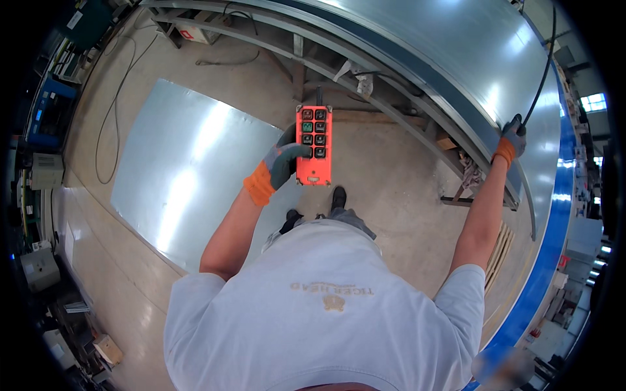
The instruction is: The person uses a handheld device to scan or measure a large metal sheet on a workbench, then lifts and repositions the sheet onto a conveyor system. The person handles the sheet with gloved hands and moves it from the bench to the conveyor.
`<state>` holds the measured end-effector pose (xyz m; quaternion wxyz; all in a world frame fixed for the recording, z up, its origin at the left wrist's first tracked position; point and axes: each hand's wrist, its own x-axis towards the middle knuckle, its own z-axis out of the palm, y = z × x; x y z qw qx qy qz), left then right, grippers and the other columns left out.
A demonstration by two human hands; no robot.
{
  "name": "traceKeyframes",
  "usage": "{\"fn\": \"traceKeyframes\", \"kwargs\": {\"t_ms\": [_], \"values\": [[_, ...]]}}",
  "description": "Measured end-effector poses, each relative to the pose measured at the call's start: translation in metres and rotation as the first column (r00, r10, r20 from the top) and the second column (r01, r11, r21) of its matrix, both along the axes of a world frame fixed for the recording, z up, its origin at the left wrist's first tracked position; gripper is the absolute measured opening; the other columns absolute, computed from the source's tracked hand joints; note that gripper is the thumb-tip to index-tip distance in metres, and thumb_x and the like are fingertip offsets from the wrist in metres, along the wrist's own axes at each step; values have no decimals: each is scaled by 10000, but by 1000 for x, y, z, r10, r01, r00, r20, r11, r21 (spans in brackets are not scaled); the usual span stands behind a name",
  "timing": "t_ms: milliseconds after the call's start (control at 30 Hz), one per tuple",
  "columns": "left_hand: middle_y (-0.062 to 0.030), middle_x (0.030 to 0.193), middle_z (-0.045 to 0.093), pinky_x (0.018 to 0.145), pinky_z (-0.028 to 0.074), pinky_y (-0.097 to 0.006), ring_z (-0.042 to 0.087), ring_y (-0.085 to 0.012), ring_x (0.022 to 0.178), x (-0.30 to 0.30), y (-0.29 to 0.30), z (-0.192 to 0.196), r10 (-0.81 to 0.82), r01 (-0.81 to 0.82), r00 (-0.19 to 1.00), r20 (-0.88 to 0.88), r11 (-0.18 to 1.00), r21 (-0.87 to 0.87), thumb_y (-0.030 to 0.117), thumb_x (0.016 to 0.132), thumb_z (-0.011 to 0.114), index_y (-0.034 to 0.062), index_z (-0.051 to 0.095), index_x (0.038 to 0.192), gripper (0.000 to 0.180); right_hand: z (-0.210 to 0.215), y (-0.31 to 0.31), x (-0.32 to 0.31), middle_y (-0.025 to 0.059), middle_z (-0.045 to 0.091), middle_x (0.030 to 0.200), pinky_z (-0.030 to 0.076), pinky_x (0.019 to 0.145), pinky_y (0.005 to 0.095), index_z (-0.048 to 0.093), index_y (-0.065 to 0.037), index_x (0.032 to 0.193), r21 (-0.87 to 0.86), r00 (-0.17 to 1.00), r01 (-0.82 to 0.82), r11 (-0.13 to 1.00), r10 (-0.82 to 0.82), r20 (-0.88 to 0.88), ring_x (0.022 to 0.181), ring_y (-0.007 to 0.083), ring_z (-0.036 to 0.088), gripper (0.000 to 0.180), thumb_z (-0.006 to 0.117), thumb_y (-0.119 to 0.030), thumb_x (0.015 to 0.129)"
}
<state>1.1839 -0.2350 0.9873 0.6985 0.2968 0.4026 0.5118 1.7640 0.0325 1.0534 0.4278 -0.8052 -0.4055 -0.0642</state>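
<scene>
My left hand [279, 166], in a grey and orange work glove, grips a red-orange handheld remote control [314, 163] in front of my body. Its face carries two columns of dark push buttons, one of them greenish, and a short black antenna sticks out of the top. My thumb lies over the lower left button; whether it presses cannot be seen. Out to the right, my gloved right hand [512, 139] is closed around a taut black cable [544, 72] that runs upward. That hand is over the edge of a large stack of shiny metal sheets [450, 39].
A loose metal sheet [176, 169] lies on the floor at left. The steel rack [365, 85] under the stack curves across the top and right. A thin cable [116, 98] trails over the floor. Wooden strips [499, 257] lie at lower right, near a blue floor stripe [544, 274].
</scene>
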Motion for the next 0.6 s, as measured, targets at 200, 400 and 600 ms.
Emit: {"fn": "traceKeyframes", "kwargs": {"t_ms": [200, 400, 600], "values": [[-109, 1325, 620, 1022, 540, -378, 635, -213, 1177, 2, -2, 2, -24, 25, 992, -126, 1000, 10, 62, 853, 662, 20, 396, 1530, 728, 0, -1, -10, 125, 766, 974, 523, 840, 461, 771, -95, 953, 23, 991, 42, 999, -45, 127, 949, 362, 701, 594, 545, -645, 954], [-88, 1295, 616, 1005, 549, -390, 633, -215, 1167, 4, -6, 6, -52, 59, 980, 190, 998, -29, 83, 860, 689, 45, 398, 1522, 725, -1, -2, -16, 144, 757, 965, 524, 840, 460, 764, -75, 963, 67, 991, 46, 997, -54, 124, 943, 363, 700, 536, 564, -572, 969], [-91, 1280, 620, 965, 570, -395, 646, -222, 1135, 3, -8, 3, -62, 75, 968, 243, 996, -47, 80, 863, 679, 53, 405, 1513, 706, 17, 6, -12, 125, 772, 1030, 526, 847, 448, 754, -94, 1101, -30, 996, 21, 999, -18, 84, 952, 340, 717, 559, 558, -600, 967]]}}
